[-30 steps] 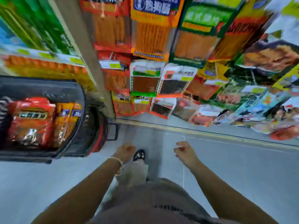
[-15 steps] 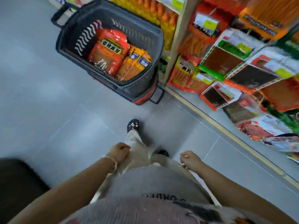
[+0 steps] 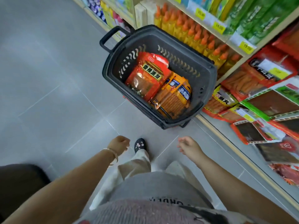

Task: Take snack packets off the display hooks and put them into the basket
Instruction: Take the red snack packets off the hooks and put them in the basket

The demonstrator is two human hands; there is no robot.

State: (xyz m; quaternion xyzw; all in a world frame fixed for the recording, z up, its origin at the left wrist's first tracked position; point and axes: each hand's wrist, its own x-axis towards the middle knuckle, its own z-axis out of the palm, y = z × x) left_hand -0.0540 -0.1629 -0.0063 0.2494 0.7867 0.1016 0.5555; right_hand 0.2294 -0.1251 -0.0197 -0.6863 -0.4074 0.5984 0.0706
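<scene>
Since both hands are empty, the risk sits in the next pick and the carry, not in a drop right now. Left hand point(image 3: 119, 143) hangs low over the floor point(image 3: 48, 94), fingers loosely curled, nothing in it. Right hand point(image 3: 188, 145) is level with it, fingers slack and half bent, also empty. Basket point(image 3: 208, 88) stands on the floor ahead of the feet, its right edge close against the shelf base. Red packet point(image 3: 147, 75) lies toward the basket's far-left side, and orange packet point(image 3: 174, 97) overlaps it toward the near-right corner. Hanging packets point(image 3: 267, 102) fill the display to the right and overlap each other heavily. Failure mode one: pulling one pack drags its neighbour off, because the edges are tucked under each other. Mode two: a downward yank tears the hang hole; the hooks are hidden behind the packs and that side is blurred, so I can't tell how each one seats. Mode three: the display is right of the basket, so a lazy toss clips the near-right corner of the rim and the pack slides to the floor. Mode four: shoe point(image 3: 140, 145) is near the basket's near edge, so a step forward may kick it into the bottles point(image 3: 194, 33) just behind its far edge.
</scene>
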